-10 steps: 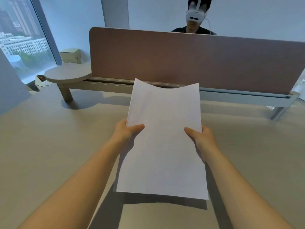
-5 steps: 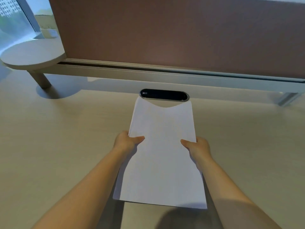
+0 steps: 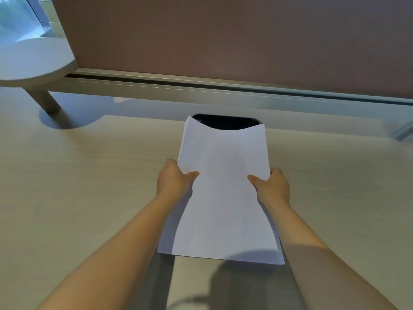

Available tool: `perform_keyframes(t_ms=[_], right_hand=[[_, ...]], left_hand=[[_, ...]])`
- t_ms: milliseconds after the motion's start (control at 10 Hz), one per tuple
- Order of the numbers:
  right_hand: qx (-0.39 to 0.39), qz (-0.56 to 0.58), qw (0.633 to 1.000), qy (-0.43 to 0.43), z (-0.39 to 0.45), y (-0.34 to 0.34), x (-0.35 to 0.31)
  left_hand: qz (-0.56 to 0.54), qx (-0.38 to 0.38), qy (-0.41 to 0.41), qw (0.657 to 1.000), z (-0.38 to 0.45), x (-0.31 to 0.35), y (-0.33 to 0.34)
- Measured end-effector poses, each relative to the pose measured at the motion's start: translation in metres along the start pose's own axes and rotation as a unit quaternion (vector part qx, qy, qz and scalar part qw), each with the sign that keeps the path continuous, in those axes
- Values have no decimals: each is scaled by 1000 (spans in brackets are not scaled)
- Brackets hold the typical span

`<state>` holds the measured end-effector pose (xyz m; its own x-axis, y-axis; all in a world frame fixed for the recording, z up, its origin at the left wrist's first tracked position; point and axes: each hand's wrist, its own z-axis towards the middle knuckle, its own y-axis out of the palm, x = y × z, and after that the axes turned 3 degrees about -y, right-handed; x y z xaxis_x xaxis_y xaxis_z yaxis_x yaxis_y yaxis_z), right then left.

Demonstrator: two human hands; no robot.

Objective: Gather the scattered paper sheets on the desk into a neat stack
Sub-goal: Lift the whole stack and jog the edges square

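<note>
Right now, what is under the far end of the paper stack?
A dark oval desk slot shows past the paper stack, whose far edge covers its near part; its contents aren't visible.

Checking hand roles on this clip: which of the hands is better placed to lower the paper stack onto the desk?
Neither clearly. The left hand and right hand pinch opposite long edges of the paper stack at matching height, thumbs on top. Lowering it onto the desk likely suits both together.

Plain white paper sheets [image 3: 223,186]; pale beige desk [image 3: 89,186] with faint woodgrain; dusty mauve-brown partition [image 3: 223,36]; black oval cable slot [image 3: 225,124]; light grey round shelf [image 3: 33,61].
</note>
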<state>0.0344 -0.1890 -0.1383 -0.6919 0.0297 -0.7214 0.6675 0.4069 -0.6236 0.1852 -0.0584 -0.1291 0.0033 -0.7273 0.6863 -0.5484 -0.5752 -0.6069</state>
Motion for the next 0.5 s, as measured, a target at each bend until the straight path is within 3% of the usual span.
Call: perform_keyframes(t_ms=[100, 200, 300, 400, 500], right_hand=[[17, -88, 996, -21, -6, 0, -3], [55, -254, 960, -101, -16, -4, -10], [71, -194, 957, -202, -28, -7, -21], [7, 59, 958, -281, -69, -31, -34], [-30, 83, 929, -360, -148, -61, 9]], left_hand=[[105, 40, 19, 993, -4, 4, 1], [321, 136, 103, 932, -10, 8, 3], [350, 189, 267, 878, -20, 16, 0], [163, 105, 416, 889, -57, 18, -11], [14, -105, 366, 925, -141, -17, -44]])
